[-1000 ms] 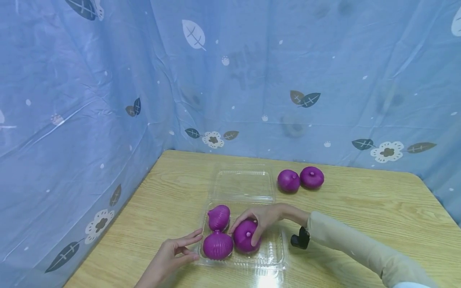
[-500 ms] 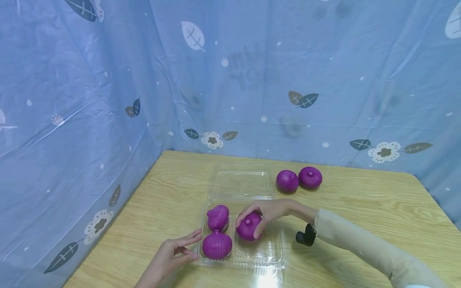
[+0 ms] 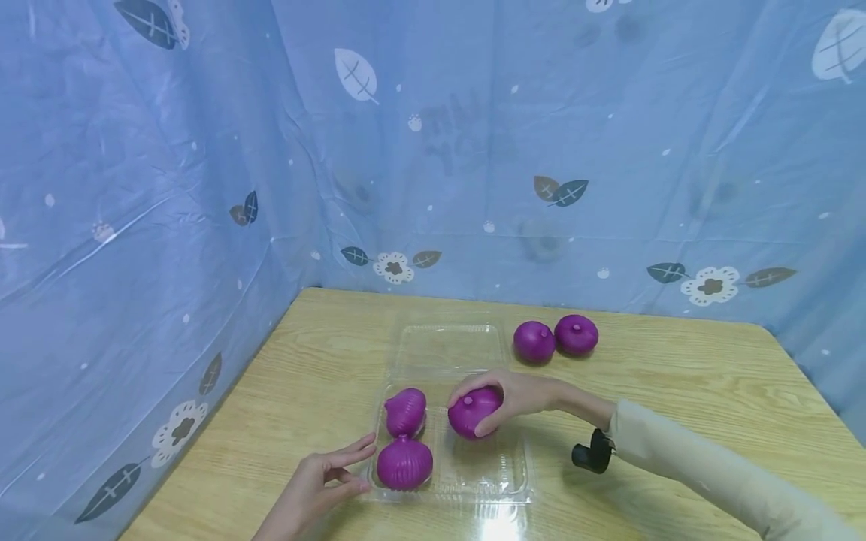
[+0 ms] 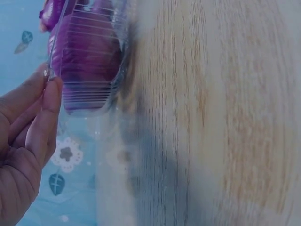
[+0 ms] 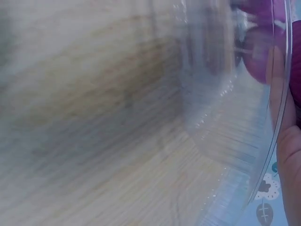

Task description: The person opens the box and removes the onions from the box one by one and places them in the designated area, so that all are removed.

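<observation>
A clear plastic clamshell box lies with its lid folded back. Two ribbed purple onions, one at the front and one behind it, sit in its left half. My left hand is at the box's left side; in the left wrist view its thumb and fingers pinch the thin rim. My right hand grips another purple onion from above, over the right half of the box. In the right wrist view that hand shows partly behind the clear wall.
Two more purple onions, a left one and a right one, stand on the wooden table behind the box to the right. A blue patterned curtain hangs along the back and left table edges. A black wrist device hangs below the right wrist.
My right hand has moved the onion away from the front of the box, backward and slightly right, apart from the two ribbed ones. The left hand has stayed at the rim.
</observation>
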### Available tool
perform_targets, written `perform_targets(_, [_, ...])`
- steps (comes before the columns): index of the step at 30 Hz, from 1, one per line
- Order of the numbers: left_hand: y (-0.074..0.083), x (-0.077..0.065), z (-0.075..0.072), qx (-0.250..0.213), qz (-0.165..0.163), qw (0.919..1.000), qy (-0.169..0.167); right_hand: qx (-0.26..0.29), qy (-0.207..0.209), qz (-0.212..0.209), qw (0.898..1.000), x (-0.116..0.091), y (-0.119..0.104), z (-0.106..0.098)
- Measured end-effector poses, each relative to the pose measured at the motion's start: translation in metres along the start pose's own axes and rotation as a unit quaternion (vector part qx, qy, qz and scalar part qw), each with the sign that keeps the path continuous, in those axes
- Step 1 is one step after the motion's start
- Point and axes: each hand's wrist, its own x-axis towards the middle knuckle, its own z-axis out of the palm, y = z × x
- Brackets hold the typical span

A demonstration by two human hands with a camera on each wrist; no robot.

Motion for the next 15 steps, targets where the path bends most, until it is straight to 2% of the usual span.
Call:
perform_targets(5, [0.000,-0.001,0.001,0.004,0.012,0.9999,0.004,0.002,-0.014,-0.045,0.999,-0.011,-0.003,0.003])
perform_targets(8, [0.001,-0.001,0.001,0.003,0.006,1.0000,0.007,0.002,-0.026,-0.065,0.998,-0.018,-0.007,0.003])
perform_targets(12, [0.002,0.000,0.000,0.001,-0.007,1.0000,0.006,-0.016,-0.031,-0.069,0.997,-0.034,-0.015,0.002])
perform_targets(15, [0.002,0.000,0.000,0.001,0.003,1.0000,0.004,-0.026,-0.026,-0.062,0.997,-0.049,-0.022,0.004])
